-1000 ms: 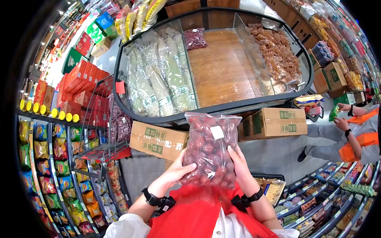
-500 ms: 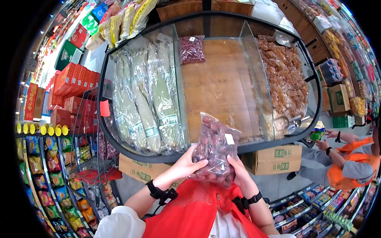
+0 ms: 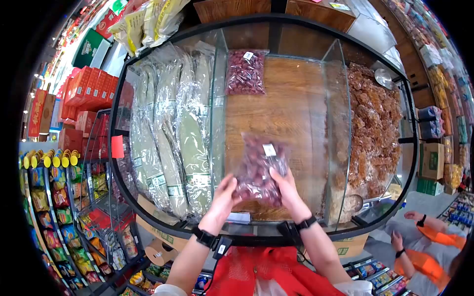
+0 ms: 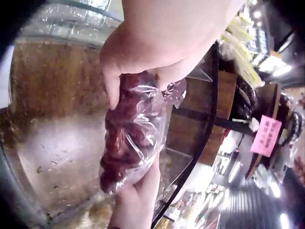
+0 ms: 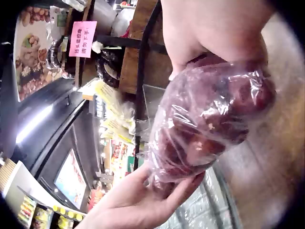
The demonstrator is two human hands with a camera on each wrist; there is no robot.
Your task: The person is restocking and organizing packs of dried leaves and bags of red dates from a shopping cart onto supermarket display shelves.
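Observation:
A clear plastic bag of red dates point(image 3: 257, 170) with a white label is held over the middle compartment of the display bin. My left hand point(image 3: 224, 198) grips its left side, thumb and fingers around the lower edge. On the opposite side my right hand point(image 3: 287, 191) holds it, thumb over the front. Seen from the left wrist, the dates point(image 4: 131, 133) bulge between both hands, and the right hand point(image 4: 138, 198) supports the far end. A second bag of red dates point(image 3: 246, 74) lies at the back left of the wooden compartment floor point(image 3: 291, 98).
Glass dividers point(image 3: 219, 98) flank the middle compartment inside the bin's black rim point(image 3: 266, 240). Long clear-wrapped packages point(image 3: 192, 143) fill the left side. Brown crystal lumps point(image 3: 373, 128) lie on the right, with a metal scoop point(image 3: 353, 203). A person in an orange vest point(image 3: 424, 259) is at lower right.
Both hands have carried the bag of dates forward, from in front of the red vest to over the bin's middle compartment. The bin now appears closer and larger.

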